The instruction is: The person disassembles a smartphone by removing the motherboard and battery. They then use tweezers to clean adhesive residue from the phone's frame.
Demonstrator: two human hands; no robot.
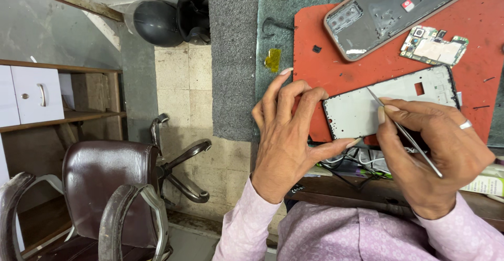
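Observation:
My left hand (286, 135) grips the left end of a phone's middle frame (367, 109), a pale plate with a black rim held above the red work mat (325, 67). My right hand (433, 153) pinches metal tweezers (404, 133) whose tip touches the top of the frame's pale face. A ring sits on one finger of the right hand. Further back on the mat lie a phone back shell (388, 6), opened side up, and a small green circuit board (433, 46).
A grey cloth (231, 56) borders the mat on the left, with a yellow scrap (272, 60) beside it. Cables and packets (362, 164) lie at the bench edge. To the left stand a brown chair (100, 187), a wooden shelf with white drawers (31, 93) and a black helmet (157, 22).

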